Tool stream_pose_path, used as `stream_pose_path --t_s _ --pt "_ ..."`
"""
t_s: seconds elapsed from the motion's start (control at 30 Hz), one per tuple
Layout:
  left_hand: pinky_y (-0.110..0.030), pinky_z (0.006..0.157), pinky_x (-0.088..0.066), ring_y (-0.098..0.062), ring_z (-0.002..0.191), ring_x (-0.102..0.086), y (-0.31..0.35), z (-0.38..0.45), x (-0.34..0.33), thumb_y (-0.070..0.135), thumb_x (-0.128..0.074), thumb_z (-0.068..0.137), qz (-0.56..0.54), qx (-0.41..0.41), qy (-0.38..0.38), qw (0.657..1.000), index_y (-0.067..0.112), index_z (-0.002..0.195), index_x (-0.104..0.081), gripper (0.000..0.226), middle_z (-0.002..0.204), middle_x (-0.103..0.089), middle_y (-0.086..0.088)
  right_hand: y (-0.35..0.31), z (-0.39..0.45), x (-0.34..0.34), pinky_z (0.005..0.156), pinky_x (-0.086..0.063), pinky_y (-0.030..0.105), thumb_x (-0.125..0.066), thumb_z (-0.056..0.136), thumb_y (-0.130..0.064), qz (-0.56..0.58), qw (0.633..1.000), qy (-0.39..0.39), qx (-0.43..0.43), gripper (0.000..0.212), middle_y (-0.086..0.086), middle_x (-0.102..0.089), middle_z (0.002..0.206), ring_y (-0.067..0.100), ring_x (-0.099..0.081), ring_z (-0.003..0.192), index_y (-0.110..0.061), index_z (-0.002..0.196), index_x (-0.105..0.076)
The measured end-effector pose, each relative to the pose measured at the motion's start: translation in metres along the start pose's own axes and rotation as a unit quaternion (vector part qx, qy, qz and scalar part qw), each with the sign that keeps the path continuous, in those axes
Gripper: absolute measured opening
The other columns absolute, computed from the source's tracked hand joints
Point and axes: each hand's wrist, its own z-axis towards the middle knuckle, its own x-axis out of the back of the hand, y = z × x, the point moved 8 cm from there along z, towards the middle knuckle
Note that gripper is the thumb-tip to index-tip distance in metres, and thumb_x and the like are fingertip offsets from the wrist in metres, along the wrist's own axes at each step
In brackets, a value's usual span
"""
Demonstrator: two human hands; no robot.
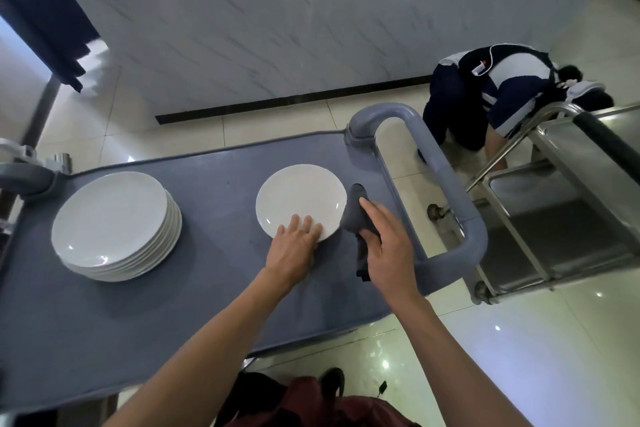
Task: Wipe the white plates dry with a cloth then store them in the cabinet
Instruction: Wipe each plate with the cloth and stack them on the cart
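Plates come first on our left: a stack of white plates [116,224] sits on the grey cart top [207,288], near its left end and well apart from everything else we handle. Behind that end we see a grey cart handle [24,177] curving off the edge of the view.

Moving right, a single white plate [299,199] lies flat on the same surface, right side up. Our left hand [294,248] rests on its near rim, fingers [306,224] straight and spread over the white edge, pressing down rather than curling round it.

Just beside the plate on its right, our right hand [384,246] grips a dark grey cloth [356,218]. The forefinger lies stretched along the bunched fabric while the other fingers curl round it; one end of the cloth pokes out ahead of the hand, touching or nearly touching the plate's right rim, and the other end hangs below the palm.

Further right stands the cart's big grey loop handle [446,180], then a stainless steel trolley [561,218] on the tiled floor [519,340]. Beyond it another person [491,94] bends low beside the marbled wall [277,21].
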Motion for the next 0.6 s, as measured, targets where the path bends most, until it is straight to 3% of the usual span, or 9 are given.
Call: stream_pose_path --t_s 0.13,0.2,0.3,0.5,0.6 --pt "-0.044 0.086 -0.047 -0.031 0.120 -0.044 -0.003 -0.001 0.007 0.019 -0.051 0.097 -0.028 0.001 0.021 0.999 0.017 0.126 -0.054 0.030 0.132 -0.049 -0.005 -0.001 0.002 -0.004 0.106 -0.034 0.008 -0.060 0.096 -0.001 -0.007 1.000 0.001 0.013 0.052 0.001 -0.055 0.140 0.012 -0.049 0.128 -0.017 0.144 -0.052" --pt "-0.043 0.077 -0.051 -0.027 0.111 -0.050 -0.004 -0.004 0.014 0.025 -0.051 0.099 -0.047 0.001 0.034 0.998 0.014 0.111 -0.062 0.020 0.117 -0.058 -0.003 0.000 0.003 -0.008 0.108 -0.039 0.015 -0.059 0.096 -0.002 0.008 1.000 -0.008 0.014 0.051 0.000 -0.054 0.141 0.014 -0.049 0.129 -0.018 0.144 -0.052" --pt "-0.039 0.068 -0.051 -0.029 0.099 -0.058 -0.008 -0.009 0.025 0.030 -0.048 0.100 -0.050 0.019 0.040 0.998 0.009 0.091 -0.065 0.028 0.098 -0.066 -0.006 0.000 0.006 -0.012 0.108 -0.044 0.027 -0.057 0.097 -0.002 0.026 0.999 -0.015 0.015 0.050 -0.003 -0.053 0.143 0.015 -0.049 0.131 -0.020 0.144 -0.051" --pt "-0.040 0.074 -0.052 -0.030 0.098 -0.060 -0.036 -0.025 0.037 0.029 -0.045 0.100 -0.058 0.066 0.065 0.994 0.012 0.100 -0.071 0.031 0.099 -0.068 -0.006 -0.013 0.020 -0.022 0.108 -0.045 0.035 -0.057 0.096 0.000 0.038 0.998 -0.024 0.035 0.052 0.000 -0.053 0.143 0.019 -0.049 0.131 -0.019 0.145 -0.051" --pt "-0.040 0.083 -0.050 -0.029 0.109 -0.059 -0.054 -0.036 0.045 0.029 -0.048 0.099 -0.084 0.097 0.076 0.989 0.019 0.117 -0.069 0.030 0.113 -0.068 -0.003 -0.023 0.028 -0.028 0.109 -0.043 0.035 -0.058 0.095 0.003 0.042 0.998 -0.023 0.049 0.053 0.003 -0.054 0.143 0.020 -0.049 0.131 -0.017 0.144 -0.052"
